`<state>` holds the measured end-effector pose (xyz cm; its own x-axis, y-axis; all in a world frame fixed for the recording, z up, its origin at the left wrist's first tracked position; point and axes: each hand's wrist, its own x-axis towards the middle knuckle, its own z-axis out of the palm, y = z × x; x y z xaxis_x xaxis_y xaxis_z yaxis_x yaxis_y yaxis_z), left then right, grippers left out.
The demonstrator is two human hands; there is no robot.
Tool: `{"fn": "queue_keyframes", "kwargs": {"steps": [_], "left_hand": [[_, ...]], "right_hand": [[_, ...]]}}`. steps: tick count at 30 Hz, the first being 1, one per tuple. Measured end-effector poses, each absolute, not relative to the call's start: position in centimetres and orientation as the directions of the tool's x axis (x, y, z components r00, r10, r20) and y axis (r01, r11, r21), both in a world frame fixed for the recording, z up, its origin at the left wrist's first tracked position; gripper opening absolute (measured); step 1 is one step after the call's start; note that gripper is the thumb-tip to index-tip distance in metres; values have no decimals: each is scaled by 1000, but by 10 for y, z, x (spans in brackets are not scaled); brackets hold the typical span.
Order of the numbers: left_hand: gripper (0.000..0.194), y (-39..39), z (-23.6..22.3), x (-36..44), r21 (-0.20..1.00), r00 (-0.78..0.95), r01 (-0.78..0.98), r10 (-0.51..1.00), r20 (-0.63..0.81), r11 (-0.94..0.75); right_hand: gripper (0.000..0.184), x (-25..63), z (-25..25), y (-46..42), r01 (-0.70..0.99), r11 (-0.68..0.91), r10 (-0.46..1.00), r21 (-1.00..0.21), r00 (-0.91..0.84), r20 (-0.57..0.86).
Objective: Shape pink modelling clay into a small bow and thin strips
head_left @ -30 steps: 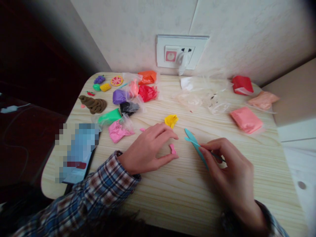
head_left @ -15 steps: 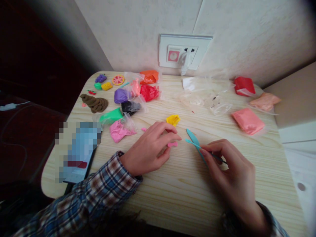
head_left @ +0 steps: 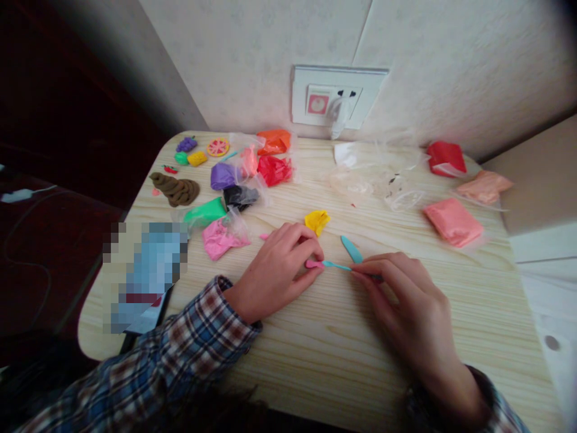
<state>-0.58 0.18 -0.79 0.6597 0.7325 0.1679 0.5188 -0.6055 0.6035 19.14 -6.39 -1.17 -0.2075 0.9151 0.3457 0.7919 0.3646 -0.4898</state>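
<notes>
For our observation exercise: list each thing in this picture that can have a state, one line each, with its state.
left hand: fingers pinching the pink clay piece.
pink clay piece: small, on the table, touched by the tool tip.
right hand: gripping the teal sculpting tool.
teal sculpting tool: held, tip at the pink piece.
second teal tool: lying loose on the table.
yellow clay lump: unwrapped, loose.
brown clay coil: shaped, piled.

Scattered over the wooden table: bagged clay in purple, red, green and pink, a brown coil, a yellow lump (unwrapped). Behind, a wall socket.
</notes>
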Motion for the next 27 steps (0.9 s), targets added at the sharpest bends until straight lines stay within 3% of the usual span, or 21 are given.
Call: {"fn": "queue_keyframes", "kwargs": {"steps": [27], "left_hand": [[4,4,-7,-8,614,686,498,711,152,-612]], "right_hand": [[10,185,-15,-60,743,360,924,-565,-202,323]]}}
